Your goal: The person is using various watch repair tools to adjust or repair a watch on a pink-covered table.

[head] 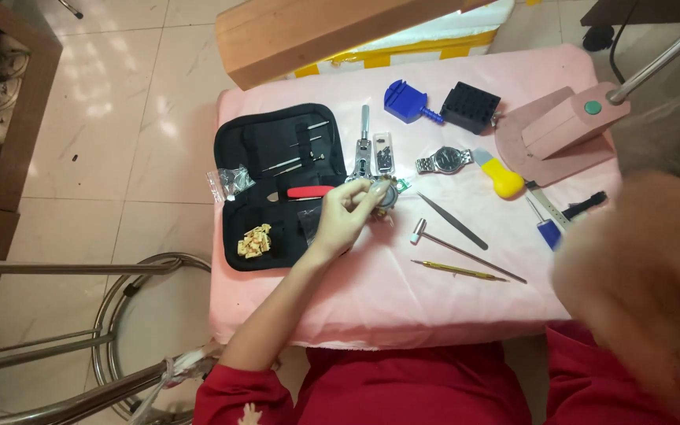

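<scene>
Metal watch case (387, 194) sits pinched in the curled fingertips of left hand (345, 218) above the pink table (403, 299), right hand (639, 267) is near-right blur, grip unreadable, so a loose pinch risks dropping it onto the tweezers (452, 220).

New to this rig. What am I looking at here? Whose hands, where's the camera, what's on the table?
There is no machine: a person in red sleeves works with bare hands, and the single camera sits on their head, looking down at a small table under a pink cloth. The left hand pinches a small round watch part above the cloth. The right hand is a blur close to the lens, so its grip cannot be told. On the cloth lie an open black tool case, a metal wristwatch, tweezers, a small hammer, a yellow-handled tool, a blue tool and a black block.
</scene>
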